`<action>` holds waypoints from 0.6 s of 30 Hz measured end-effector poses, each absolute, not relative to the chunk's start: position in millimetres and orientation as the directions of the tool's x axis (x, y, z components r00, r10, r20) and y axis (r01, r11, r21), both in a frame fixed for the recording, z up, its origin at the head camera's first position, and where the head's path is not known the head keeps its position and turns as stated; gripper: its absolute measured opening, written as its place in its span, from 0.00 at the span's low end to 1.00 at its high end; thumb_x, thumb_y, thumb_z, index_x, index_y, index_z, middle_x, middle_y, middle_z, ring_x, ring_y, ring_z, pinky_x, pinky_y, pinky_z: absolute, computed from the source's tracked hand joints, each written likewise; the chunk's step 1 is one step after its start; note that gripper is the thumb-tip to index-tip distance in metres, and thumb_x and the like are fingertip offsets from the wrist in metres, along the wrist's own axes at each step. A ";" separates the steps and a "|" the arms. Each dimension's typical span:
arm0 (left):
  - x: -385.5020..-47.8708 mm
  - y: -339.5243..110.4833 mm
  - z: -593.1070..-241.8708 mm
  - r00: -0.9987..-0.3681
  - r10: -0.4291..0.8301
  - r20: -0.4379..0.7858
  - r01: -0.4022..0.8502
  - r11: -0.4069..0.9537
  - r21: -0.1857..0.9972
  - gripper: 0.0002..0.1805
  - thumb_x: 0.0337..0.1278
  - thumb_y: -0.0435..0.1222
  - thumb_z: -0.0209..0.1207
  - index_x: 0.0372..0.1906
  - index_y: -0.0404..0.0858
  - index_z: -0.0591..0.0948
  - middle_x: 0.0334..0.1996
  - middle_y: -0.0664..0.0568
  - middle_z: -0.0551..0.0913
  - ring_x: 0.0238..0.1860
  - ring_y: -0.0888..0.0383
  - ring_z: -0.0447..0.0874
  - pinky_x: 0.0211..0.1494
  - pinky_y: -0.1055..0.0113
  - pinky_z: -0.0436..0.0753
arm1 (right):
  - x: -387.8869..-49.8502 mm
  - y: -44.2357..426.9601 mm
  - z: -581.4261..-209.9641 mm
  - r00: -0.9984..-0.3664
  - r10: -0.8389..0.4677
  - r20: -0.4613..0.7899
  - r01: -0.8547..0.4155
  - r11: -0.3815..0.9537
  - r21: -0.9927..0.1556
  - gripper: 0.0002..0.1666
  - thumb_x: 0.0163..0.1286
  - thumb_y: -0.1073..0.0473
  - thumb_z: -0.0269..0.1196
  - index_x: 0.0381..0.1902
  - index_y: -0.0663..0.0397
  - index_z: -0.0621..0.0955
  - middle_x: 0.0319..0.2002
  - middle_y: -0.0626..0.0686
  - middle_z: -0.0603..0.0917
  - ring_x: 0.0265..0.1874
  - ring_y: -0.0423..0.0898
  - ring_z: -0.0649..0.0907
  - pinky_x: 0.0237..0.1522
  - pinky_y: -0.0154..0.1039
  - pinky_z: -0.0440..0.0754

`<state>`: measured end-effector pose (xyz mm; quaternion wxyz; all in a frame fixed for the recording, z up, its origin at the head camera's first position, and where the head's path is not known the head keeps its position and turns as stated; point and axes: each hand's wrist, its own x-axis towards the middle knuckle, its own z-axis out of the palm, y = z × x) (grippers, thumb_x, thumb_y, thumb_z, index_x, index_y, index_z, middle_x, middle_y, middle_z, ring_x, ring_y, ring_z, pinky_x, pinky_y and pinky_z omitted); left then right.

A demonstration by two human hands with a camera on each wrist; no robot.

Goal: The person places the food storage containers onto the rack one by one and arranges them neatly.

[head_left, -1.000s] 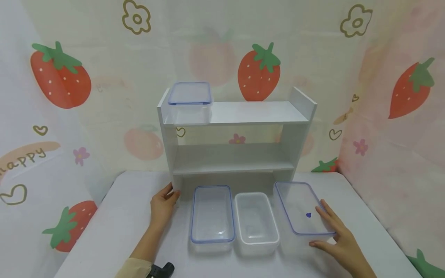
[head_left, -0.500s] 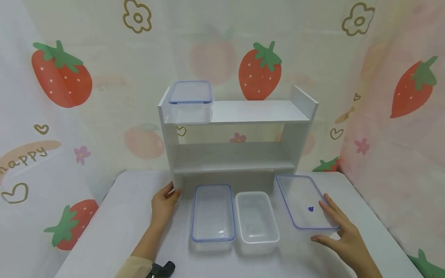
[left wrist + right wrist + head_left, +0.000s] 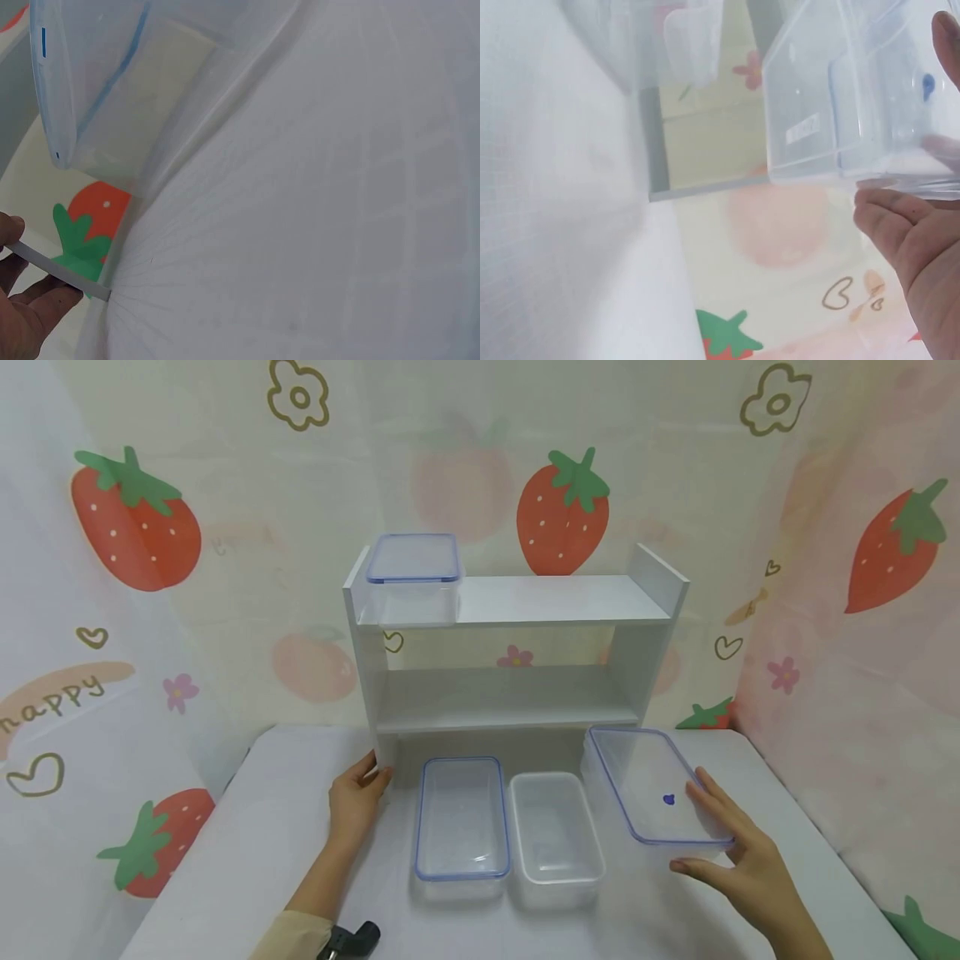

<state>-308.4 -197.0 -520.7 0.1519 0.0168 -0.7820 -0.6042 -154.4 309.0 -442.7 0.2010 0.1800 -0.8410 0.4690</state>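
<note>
My left hand (image 3: 352, 802) pinches the lower left side panel of a white two-tier shelf (image 3: 510, 706). Up close in the left wrist view, thumb and fingers of the hand (image 3: 30, 315) lie on both sides of the panel's thin edge (image 3: 67, 277). On the right, my right hand (image 3: 742, 860) grips the near right corner of a clear food container (image 3: 637, 777) whose lid has a blue rim and a small blue mark. The right wrist view shows this container (image 3: 802, 112) held raised off the table, before the shelf's right side, with the hand (image 3: 922, 255) at its end.
A blue-rimmed food container (image 3: 461, 818) and a clear, whitish-rimmed one (image 3: 557, 831) stand side by side before the shelf. Another blue-lidded container (image 3: 412, 581) sits at the left end of the top board. A white cloth covers the table (image 3: 277, 802).
My right hand has carried its container up and away from me toward the shelf, lately a little leftward too. The left hand keeps its hold on the panel.
</note>
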 end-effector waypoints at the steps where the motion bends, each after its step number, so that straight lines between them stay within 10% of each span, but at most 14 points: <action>1: -308.2 -196.9 -520.8 -0.953 -0.210 0.217 0.157 0.269 0.950 0.29 0.69 0.40 0.64 0.70 0.35 0.75 0.69 0.42 0.76 0.62 0.45 0.83 0.56 0.71 0.84 | -154.2 308.4 -441.2 -0.852 -0.118 0.510 -0.496 0.492 -0.715 0.58 0.46 0.75 0.79 0.76 0.56 0.69 0.82 0.51 0.57 0.74 0.27 0.61 0.59 0.17 0.71; 18: -309.4 -198.4 -522.5 -0.959 -0.204 0.199 0.141 0.269 0.953 0.28 0.70 0.40 0.64 0.71 0.37 0.75 0.69 0.44 0.77 0.63 0.48 0.82 0.60 0.63 0.83 | -153.3 296.2 -401.3 -0.830 -0.109 0.547 -0.535 0.434 -0.725 0.57 0.45 0.81 0.77 0.74 0.62 0.69 0.81 0.56 0.59 0.72 0.30 0.68 0.60 0.20 0.74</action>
